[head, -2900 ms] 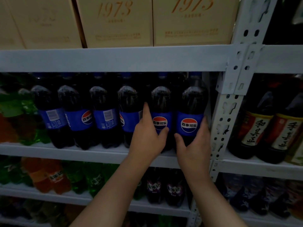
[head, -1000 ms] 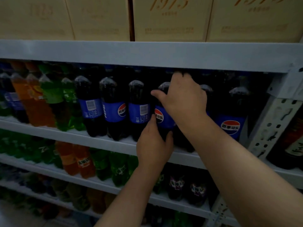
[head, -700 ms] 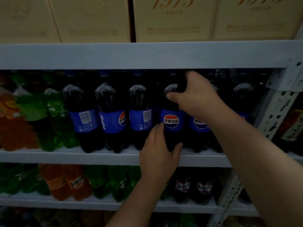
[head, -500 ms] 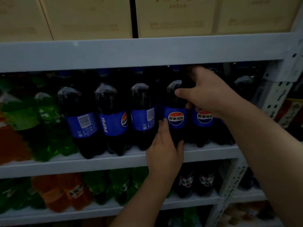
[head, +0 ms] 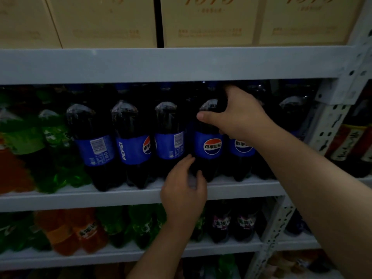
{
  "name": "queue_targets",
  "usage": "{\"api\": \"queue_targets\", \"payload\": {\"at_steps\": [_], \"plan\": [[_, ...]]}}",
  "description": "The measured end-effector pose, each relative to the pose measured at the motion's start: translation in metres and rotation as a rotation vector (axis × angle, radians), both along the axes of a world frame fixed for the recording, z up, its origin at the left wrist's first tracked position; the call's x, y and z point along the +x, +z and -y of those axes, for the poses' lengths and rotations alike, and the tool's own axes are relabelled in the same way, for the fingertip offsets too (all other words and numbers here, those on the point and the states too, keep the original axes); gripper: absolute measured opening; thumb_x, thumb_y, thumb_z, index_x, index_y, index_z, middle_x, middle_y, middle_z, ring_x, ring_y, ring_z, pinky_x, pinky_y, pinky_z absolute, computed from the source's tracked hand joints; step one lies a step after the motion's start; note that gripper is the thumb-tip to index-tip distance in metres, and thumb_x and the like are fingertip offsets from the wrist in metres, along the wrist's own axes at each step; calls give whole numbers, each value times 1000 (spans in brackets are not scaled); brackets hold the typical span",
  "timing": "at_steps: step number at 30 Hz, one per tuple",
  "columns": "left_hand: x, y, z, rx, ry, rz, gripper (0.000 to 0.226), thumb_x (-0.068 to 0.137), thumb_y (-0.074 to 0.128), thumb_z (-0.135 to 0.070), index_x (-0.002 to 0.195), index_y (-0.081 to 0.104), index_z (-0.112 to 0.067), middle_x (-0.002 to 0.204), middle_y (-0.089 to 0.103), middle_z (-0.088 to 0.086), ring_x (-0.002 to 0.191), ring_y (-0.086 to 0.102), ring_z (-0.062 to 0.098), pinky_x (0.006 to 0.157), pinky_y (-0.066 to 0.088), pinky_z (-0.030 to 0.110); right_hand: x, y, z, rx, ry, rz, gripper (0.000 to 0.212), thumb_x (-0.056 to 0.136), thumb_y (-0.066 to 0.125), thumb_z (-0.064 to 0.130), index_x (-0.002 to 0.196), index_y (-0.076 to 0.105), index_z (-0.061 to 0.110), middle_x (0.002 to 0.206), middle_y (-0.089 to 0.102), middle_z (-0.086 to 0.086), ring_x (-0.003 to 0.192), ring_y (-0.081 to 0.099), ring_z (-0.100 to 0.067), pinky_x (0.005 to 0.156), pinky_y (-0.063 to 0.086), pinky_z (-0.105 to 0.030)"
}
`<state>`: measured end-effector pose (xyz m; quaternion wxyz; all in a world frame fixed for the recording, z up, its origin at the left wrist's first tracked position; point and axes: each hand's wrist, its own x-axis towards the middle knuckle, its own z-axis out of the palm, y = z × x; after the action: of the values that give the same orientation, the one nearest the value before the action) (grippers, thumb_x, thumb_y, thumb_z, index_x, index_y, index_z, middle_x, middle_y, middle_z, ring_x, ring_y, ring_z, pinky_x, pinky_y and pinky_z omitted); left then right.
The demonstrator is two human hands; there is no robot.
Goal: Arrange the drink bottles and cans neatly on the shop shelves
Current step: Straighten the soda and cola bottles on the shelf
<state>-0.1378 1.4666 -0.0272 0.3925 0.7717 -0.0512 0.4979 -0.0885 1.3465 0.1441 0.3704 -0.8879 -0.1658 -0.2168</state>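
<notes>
gripping the shoulder of the fourth cola bottle (head: pixel 208 150), the right hand (head: pixel 237 117) is curled around its neck, thumb laid across the front, fingers wrapped behind. the left hand (head: pixel 184 190) is loosely open at the bottle's base, fingertips touching its lower left side, thumb near the front. the bottle stands upright on the grey metal shelf (head: pixel 80 196), in a row of dark plastic cola bottles (head: pixel 132 146) with glossy blue labels. green soda bottles (head: pixel 54 150) stand to the left. tan cardboard cartons (head: pixel 209 21) sit on the shelf above.
</notes>
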Motion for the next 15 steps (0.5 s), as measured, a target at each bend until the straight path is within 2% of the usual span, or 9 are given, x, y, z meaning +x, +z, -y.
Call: {"api": "queue_targets", "payload": {"at_steps": [3, 6, 8, 9, 10, 12, 14, 15], "plan": [[-4, 10, -21, -49, 163, 29, 34, 82, 69, -15, 114, 60, -9, 114, 59, 7, 106, 56, 19, 91, 47, 28, -3, -4, 2, -27, -70, 62, 55, 67, 75, 55, 109, 53, 27, 103, 63, 10, 84, 58, -8, 68, 42, -21], [-1, 21, -26, -58, 257, -61, 53, 83, 72, -24, 128, 51, -8, 132, 50, 12, 123, 46, 24, 102, 36, 29, -17, -23, -4, -1, -175, 340, 49, 81, 65, 46, 117, 53, 14, 114, 59, -3, 98, 54, -14, 75, 40, -24], [3, 28, -20, 25, 292, -136, 71, 82, 71, -35, 139, 39, -9, 143, 42, 13, 131, 40, 26, 101, 34, 31, -33, -39, -12, 65, -158, 562, 33, 86, 59, 30, 112, 56, 10, 109, 57, -5, 90, 51, -10, 68, 40, -22], [4, 30, -17, 64, 297, -165, 79, 81, 70, -40, 143, 31, -10, 147, 39, 13, 132, 39, 27, 99, 36, 34, -38, -47, -16, 75, -113, 611, 26, 86, 57, 24, 108, 58, 9, 105, 57, -5, 84, 50, -8, 65, 40, -20], [6, 33, -15, 87, 304, -186, 84, 80, 68, -44, 145, 25, -12, 148, 37, 13, 132, 41, 29, 97, 41, 37, -40, -53, -19, 67, -49, 605, 24, 86, 57, 21, 107, 60, 9, 104, 58, -5, 83, 50, -7, 65, 41, -19], [11, 38, -15, 102, 335, -196, 85, 78, 63, -46, 146, 21, -15, 145, 42, 15, 127, 47, 32, 87, 50, 43, -40, -58, -29, 36, 71, 469, 31, 87, 55, 19, 116, 59, 9, 112, 59, -3, 94, 53, -7, 75, 42, -16], [13, 42, -18, 110, 368, -170, 83, 79, 69, -37, 145, 23, -16, 139, 49, 15, 120, 53, 33, 79, 54, 44, -35, -52, -42, 45, 143, 315, 41, 90, 54, 23, 129, 53, 11, 124, 55, -3, 109, 49, -8, 86, 35, -12], [14, 43, -19, 102, 377, -147, 82, 79, 73, -30, 144, 26, -14, 136, 52, 15, 118, 55, 32, 78, 56, 44, -32, -47, -49, 45, 146, 268, 45, 91, 53, 27, 133, 49, 12, 129, 53, -4, 114, 48, -11, 89, 34, -15]]}}
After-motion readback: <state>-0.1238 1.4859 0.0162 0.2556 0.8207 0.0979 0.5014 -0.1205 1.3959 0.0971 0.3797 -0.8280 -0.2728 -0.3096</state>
